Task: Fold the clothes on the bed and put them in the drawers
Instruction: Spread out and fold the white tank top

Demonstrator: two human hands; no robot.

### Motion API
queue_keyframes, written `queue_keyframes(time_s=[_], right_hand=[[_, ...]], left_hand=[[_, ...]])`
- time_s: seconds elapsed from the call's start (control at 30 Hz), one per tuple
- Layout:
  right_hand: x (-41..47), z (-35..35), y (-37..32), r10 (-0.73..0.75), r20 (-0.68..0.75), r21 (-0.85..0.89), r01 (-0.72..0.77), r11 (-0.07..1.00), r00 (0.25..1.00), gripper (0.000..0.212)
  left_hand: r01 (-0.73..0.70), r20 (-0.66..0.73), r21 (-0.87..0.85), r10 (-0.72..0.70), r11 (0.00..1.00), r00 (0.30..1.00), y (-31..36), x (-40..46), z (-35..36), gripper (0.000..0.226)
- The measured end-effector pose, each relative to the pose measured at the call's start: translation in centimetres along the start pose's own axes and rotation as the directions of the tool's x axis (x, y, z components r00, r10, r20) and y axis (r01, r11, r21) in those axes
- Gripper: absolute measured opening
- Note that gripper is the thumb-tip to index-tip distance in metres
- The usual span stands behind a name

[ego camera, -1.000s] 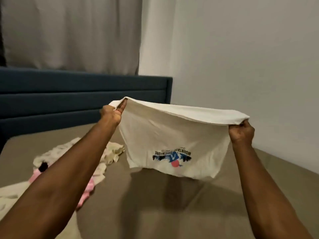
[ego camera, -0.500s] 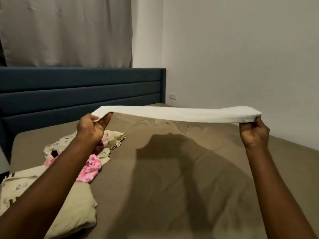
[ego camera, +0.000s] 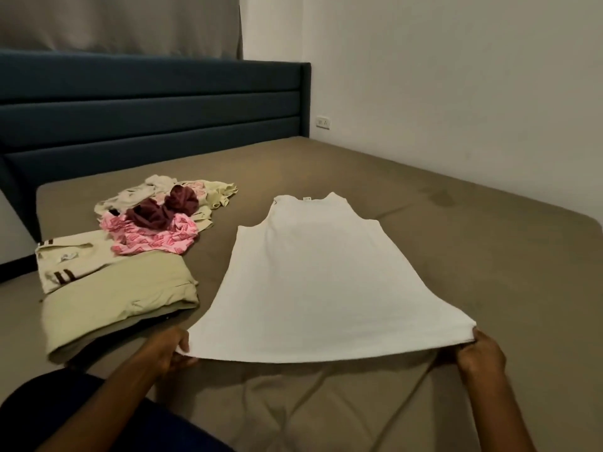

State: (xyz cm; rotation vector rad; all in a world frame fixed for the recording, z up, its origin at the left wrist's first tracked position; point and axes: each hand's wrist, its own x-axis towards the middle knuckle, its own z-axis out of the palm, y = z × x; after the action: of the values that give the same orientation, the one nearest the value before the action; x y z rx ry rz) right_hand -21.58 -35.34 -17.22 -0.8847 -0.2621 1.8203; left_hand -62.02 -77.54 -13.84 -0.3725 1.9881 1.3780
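A white sleeveless shirt (ego camera: 321, 282) lies spread flat on the brown bed (ego camera: 473, 262), plain side up, neck pointing away from me. My left hand (ego camera: 169, 349) grips the near left corner of its hem. At the near right corner, my right hand (ego camera: 479, 355) pinches the hem, which is lifted slightly off the sheet. To the left lie folded beige clothes (ego camera: 120, 296), one with brown stripes (ego camera: 70, 256). Behind them is a loose heap with a pink patterned piece (ego camera: 153, 239) and a maroon piece (ego camera: 163, 208).
A dark blue headboard (ego camera: 146, 106) runs along the far side under a grey curtain (ego camera: 120, 24). A white wall (ego camera: 456, 93) with a socket (ego camera: 323, 122) borders the bed's right. My dark-clothed knee (ego camera: 65, 412) is at the bottom left.
The shirt went from hanging in the air, print facing me, to stretched level, to laid flat on the bed. Both hands came down and toward me, still holding the hem.
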Motion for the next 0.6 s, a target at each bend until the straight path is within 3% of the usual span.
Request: queue_keyframes(time_s=[0.1,0.27,0.3,0.37,0.47,0.6], right_hand=[[-0.3,-1.8,0.0,-0.178,-0.18,-0.31,0.116,0.944,0.967,0.012],[-0.2,-2.9,-0.5,-0.363,-0.251,-0.604,0.148,0.783,0.897,0.013],[-0.2,-3.1,-0.3,-0.393,-0.256,-0.66,0.137,0.739,0.883,0.021],[-0.6,-3.2,-0.3,-0.394,-0.217,-0.747,0.107,0.656,0.893,0.025],[-0.6,-3.1,-0.6,-0.373,-0.13,-0.842,0.097,0.531,0.919,0.011],[-1.1,-3.0,-1.1,-0.468,-0.049,-0.945,0.112,0.309,0.882,0.015]], left_hand=[[-0.007,0.005,0.181,0.007,0.984,1.0,-0.2,-2.4,0.4,0.054],[0.069,0.055,0.506,-0.112,0.86,0.992,-1.1,-3.8,1.6,0.03],[0.077,0.052,0.538,-0.124,0.839,0.991,-1.3,-3.6,1.6,0.024],[0.059,0.045,0.584,-0.105,0.81,0.993,-1.6,-3.3,1.6,0.023],[0.033,0.038,0.674,-0.079,0.738,0.996,-2.4,-3.2,1.9,0.039],[0.036,0.03,0.734,-0.085,0.678,0.996,-2.9,-2.4,2.0,0.042]])
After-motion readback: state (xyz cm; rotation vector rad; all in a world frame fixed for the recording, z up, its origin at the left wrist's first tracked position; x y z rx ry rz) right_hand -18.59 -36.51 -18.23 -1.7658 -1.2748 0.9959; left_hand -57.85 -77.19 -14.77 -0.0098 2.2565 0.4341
